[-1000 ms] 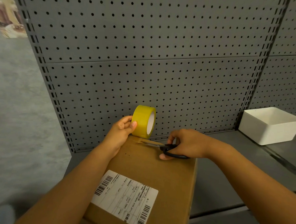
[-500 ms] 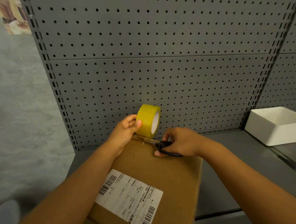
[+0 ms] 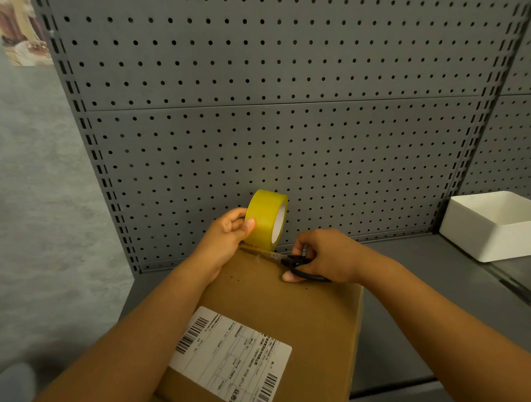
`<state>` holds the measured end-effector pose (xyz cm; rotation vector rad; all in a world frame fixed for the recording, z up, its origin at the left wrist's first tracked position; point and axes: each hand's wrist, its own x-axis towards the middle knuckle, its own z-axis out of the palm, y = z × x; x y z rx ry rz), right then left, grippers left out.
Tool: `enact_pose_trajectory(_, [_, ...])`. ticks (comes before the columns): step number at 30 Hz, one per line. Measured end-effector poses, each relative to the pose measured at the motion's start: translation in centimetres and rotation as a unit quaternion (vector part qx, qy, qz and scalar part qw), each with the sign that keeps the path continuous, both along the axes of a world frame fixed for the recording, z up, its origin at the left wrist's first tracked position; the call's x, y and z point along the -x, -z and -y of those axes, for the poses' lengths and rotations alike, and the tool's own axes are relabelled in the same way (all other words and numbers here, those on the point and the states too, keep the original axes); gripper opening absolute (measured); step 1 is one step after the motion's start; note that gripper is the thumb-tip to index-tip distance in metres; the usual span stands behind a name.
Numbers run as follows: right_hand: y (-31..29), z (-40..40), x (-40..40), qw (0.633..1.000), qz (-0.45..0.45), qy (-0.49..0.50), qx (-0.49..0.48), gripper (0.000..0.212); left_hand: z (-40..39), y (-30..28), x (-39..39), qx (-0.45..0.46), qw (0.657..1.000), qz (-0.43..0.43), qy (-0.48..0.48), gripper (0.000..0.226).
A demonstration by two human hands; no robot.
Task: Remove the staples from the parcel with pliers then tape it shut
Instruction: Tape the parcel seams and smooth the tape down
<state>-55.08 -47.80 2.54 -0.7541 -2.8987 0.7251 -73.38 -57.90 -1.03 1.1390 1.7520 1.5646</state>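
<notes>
At the far edge of the brown cardboard parcel (image 3: pixel 281 325), my left hand (image 3: pixel 224 242) grips the yellow tape roll (image 3: pixel 265 220) upright, keeping the strip taut; my right hand (image 3: pixel 327 255) holds black-handled scissors (image 3: pixel 287 260) there to cut it.

Beyond your hands, you face a grey pegboard panel (image 3: pixel 268 87) rising from the grey shelf (image 3: pixel 426 297). Well off to the right of your right hand, a white open bin (image 3: pixel 494 235) sits on that shelf. Far up and left of your left hand, a poster (image 3: pixel 13 14) hangs.
</notes>
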Motion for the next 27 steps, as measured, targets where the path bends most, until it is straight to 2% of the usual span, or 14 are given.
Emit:
enact_pose_trajectory(9, [0.0,-0.3,-0.2,1.000,0.001,0.005,0.006,0.043,-0.2,-0.3,0.0,0.007,1.000,-0.007,0.000,0.019])
enact_pose_trajectory(16, [-0.8,0.3,-1.0,0.999,0.045,0.015,0.021,0.057,-0.6,-0.5,-0.3,-0.011,1.000,0.002,0.005,0.026])
enact_pose_trajectory(23, [-1.0,-0.1,-2.4,0.998,0.038,0.042,0.037,0.056,-1.9,-1.0,-2.0,-0.050,0.999,0.001,0.008,0.028])
enact_pose_trajectory(27, [-1.3,-0.9,-3.4,0.996,0.031,0.067,0.049,0.056,-3.0,-2.1,-3.2,-0.083,0.996,-0.001,0.011,0.021])
